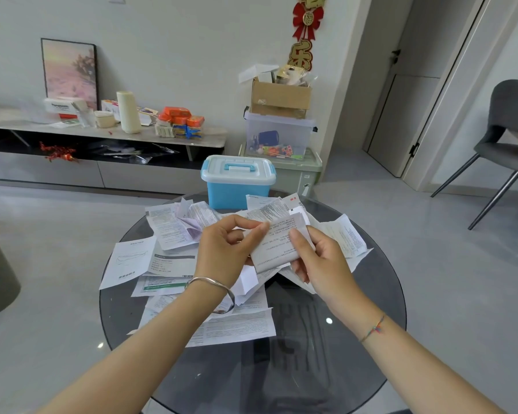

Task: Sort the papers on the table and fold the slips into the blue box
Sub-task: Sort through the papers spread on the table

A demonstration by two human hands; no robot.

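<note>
Dark glass table (356,339), round. Papers (174,228) strewn in front of box (237,189), which sits lid shut at far edge. Slip (277,246) held up just in front of box: left hand (222,252) pinches its top edge, right hand (320,258) grips its right side, fingers (296,237) curled on it. Judgement: square edges, crease firmly, open box before loading. Slip print too small to read; hanging (300,56) above box shows 乐.

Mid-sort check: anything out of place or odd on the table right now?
Nothing is spilled or torn. The blue box at the far edge of the table has its lid on, though the left hand and right hand hold a slip. One sheet at the left rim looks to overhang it slightly.
</note>
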